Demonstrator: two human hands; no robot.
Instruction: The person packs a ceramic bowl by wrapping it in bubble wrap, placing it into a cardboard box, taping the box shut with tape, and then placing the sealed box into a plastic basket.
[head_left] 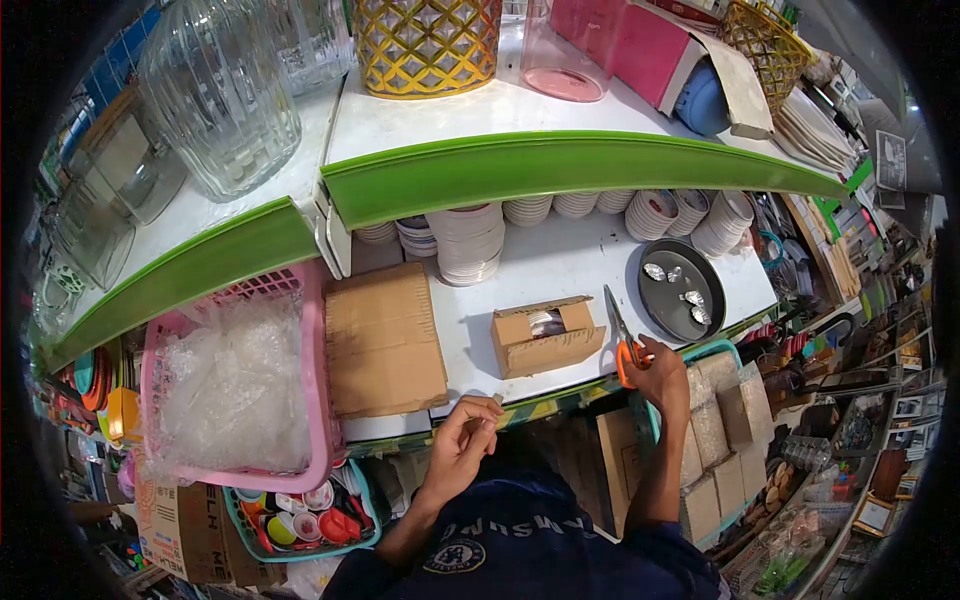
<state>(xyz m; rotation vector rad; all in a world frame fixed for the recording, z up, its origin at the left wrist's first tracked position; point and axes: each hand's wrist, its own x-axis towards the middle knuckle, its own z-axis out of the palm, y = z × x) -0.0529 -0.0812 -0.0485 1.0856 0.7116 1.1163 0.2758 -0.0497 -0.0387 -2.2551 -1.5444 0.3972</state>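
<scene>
My right hand is closed round the orange handles of a pair of scissors, whose blades point up and away over the white shelf. Just in front of the shelf edge, my left hand is closed in a pinch. A small pale strip, too small to name surely, shows at its fingertips. Between and beyond the hands sits a small cardboard box with an opening in its top, through which something whitish shows. To the right of the scissors stands a dark round pan with several shiny silver pieces in it.
A flat cardboard piece lies beside a pink basket of clear plastic wrap. Stacks of white bowls stand under a green-edged upper shelf. Below are a teal basket of colourful items and a crate of wrapped packs.
</scene>
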